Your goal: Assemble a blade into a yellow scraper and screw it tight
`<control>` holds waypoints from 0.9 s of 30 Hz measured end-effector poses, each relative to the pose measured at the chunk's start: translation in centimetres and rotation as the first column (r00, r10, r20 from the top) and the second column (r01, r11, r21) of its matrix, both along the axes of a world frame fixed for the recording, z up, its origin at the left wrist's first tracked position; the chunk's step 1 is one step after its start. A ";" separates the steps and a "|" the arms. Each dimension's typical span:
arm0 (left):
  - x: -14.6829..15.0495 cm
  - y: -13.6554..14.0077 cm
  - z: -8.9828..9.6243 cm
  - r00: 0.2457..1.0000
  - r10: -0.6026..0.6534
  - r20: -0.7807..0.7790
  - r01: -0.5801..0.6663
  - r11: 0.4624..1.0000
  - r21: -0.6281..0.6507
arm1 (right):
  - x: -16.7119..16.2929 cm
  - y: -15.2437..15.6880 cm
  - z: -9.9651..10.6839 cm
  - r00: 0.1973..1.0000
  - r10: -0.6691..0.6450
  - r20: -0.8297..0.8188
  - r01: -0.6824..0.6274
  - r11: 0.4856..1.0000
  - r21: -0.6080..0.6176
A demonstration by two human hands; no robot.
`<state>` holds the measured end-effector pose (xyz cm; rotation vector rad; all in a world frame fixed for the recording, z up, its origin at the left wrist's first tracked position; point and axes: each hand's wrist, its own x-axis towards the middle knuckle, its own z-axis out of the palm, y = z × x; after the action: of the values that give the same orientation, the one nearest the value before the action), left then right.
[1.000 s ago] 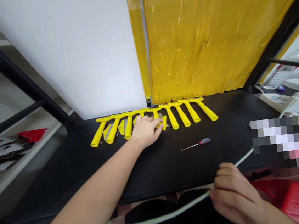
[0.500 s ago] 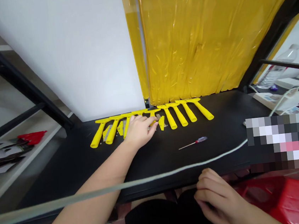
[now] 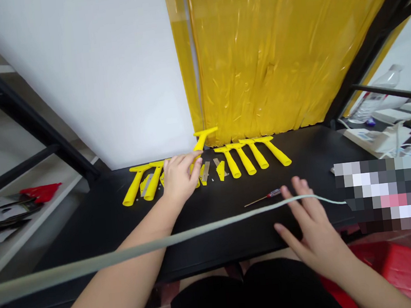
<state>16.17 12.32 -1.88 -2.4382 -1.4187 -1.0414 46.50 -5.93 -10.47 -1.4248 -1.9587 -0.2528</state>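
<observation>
Four yellow scrapers [image 3: 251,155] are lying along the tabletop's [image 3: 99,224] far edge; the left hand [image 3: 179,177], fingers closed, is now lifting another scraper [image 3: 200,147]. Right hand [image 3: 314,233], fingers open, is now nearing the screwdriver [image 3: 263,198].

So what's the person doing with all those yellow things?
A person sits at a black table with a row of yellow scrapers along the back. The left hand is lifting one yellow scraper out of the row, so its T-shaped head sticks up above the others. The right hand is open, reaching over the table edge toward a small screwdriver. A grey cable crosses in front.
</observation>
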 end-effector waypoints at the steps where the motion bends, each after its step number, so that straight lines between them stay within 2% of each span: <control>1: -0.1 0.2 -0.2 1.000 -0.013 0.029 0.013 1.000 0.004 | 0.5 0.8 0.3 0.997 -0.075 -0.017 0.075 0.997 0.028; 5: -0.2 0.8 -0.8 0.989 -0.053 0.138 0.053 0.999 0.005 | 3.2 4.9 1.6 0.973 -0.202 -0.112 0.218 0.963 0.158; 8: -0.2 1.0 -1.1 0.980 -0.081 0.182 0.080 0.997 0.011 | 4.5 7.4 3.1 0.926 -0.186 -0.327 0.268 0.937 0.225; 11: -0.1 1.0 -1.2 0.961 -0.125 0.248 0.125 0.992 0.014 | 4.0 8.3 4.7 0.962 0.008 -0.272 0.012 0.997 0.072; 13: -0.1 1.1 -1.4 0.944 -0.144 0.298 0.146 0.989 0.019 | 2.7 8.3 5.5 0.959 0.182 -0.216 -0.193 0.981 -0.032; 15: 0.0 1.1 -1.6 0.923 -0.161 0.349 0.158 0.987 0.037 | 1.3 8.6 6.2 0.919 0.339 -0.202 -0.366 0.924 -0.114; 17: 0.1 1.2 -1.8 0.902 -0.179 0.394 0.168 0.984 0.061 | 0.3 9.6 7.2 0.853 0.475 -0.216 -0.514 0.838 -0.183; 20: 0.3 1.2 -2.0 0.880 -0.203 0.429 0.190 0.979 0.075 | 0.4 13.0 9.9 0.734 0.637 -0.235 -0.679 0.689 -0.252; 22: 0.3 1.2 -2.0 0.873 -0.211 0.440 0.199 0.977 0.075 | 1.6 16.1 12.2 0.680 0.704 -0.203 -0.731 0.632 -0.257; 23: 0.3 1.1 -2.0 0.871 -0.212 0.443 0.201 0.977 0.072 | 2.3 17.6 13.2 0.674 0.716 -0.181 -0.737 0.634 -0.235; 24: 0.3 1.1 -2.0 0.870 -0.211 0.445 0.202 0.977 0.067 | 3.0 19.0 14.0 0.690 0.704 -0.167 -0.723 0.665 -0.188; 25: 0.3 1.1 -2.0 0.870 -0.211 0.445 0.204 0.977 0.064 | 3.4 20.2 14.4 0.736 0.654 -0.173 -0.674 0.732 -0.100; 26: 0.3 1.0 -2.0 0.870 -0.213 0.445 0.206 0.976 0.064 | 3.6 21.1 14.4 0.811 0.547 -0.210 -0.551 0.834 0.046; 27: 0.3 1.0 -2.0 0.869 -0.216 0.445 0.209 0.976 0.066 | 3.5 21.8 14.0 0.873 0.419 -0.251 -0.390 0.907 0.156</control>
<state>16.49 13.35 -3.90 -2.4877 -1.2511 -1.7576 49.99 15.91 3.49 -0.8968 -1.9221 0.0425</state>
